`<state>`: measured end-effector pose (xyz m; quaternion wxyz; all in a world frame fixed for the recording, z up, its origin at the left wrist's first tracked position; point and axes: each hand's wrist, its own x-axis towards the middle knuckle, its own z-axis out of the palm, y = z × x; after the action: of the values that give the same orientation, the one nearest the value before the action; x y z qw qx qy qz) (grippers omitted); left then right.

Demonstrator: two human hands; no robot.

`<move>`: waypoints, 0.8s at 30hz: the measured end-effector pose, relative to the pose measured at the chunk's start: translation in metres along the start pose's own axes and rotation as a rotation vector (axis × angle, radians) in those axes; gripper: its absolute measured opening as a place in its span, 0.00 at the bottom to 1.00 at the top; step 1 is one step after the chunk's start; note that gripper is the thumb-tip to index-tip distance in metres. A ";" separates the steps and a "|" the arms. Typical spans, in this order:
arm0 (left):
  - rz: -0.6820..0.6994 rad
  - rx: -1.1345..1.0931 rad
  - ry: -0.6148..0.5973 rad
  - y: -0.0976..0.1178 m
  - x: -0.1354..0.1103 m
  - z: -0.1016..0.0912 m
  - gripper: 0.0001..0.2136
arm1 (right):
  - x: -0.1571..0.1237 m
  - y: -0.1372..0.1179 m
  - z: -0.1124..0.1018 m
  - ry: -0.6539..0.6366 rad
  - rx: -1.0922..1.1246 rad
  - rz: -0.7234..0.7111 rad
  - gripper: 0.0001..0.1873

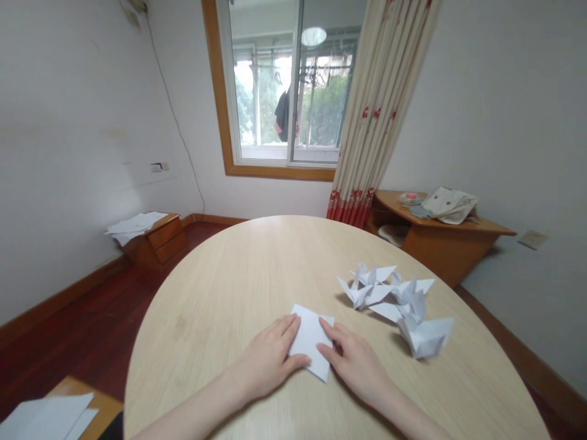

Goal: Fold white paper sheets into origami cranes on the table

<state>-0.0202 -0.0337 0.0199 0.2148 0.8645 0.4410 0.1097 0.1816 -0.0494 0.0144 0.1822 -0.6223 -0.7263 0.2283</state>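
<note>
A folded sheet of white paper [312, 339] lies on the round table, near its front edge and between my hands. My left hand [274, 351] holds it down at the left, fingers along the upper left edge and thumb on the lower part. From the right, my right hand [353, 357] presses the paper with index finger and thumb, its other fingers curled beneath and partly hidden. Several white folded paper cranes [394, 299] sit in a cluster to the right, apart from my right hand.
The pale round wooden table [206, 293] fills the middle. White sheets [48, 418] lie on a wooden surface at lower left. More papers [135, 226] cover a small cabinet at left. A desk [454, 241] with a cloth bag [447, 203] stands at right, beside the curtain [380, 116].
</note>
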 end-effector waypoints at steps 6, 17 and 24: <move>0.096 0.111 -0.129 -0.004 0.000 0.001 0.34 | 0.000 0.001 -0.008 0.007 -0.327 -0.078 0.17; 0.224 0.199 -0.025 -0.019 0.004 0.011 0.38 | 0.008 0.025 -0.007 -0.245 -0.048 -0.344 0.31; 0.245 0.239 -0.012 -0.020 0.005 0.009 0.42 | 0.004 0.014 -0.025 -0.326 -0.009 -0.345 0.54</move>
<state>-0.0284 -0.0214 0.0028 0.0980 0.9319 0.3408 0.0766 0.2063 -0.0410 0.0274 0.0959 -0.4446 -0.8427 0.2881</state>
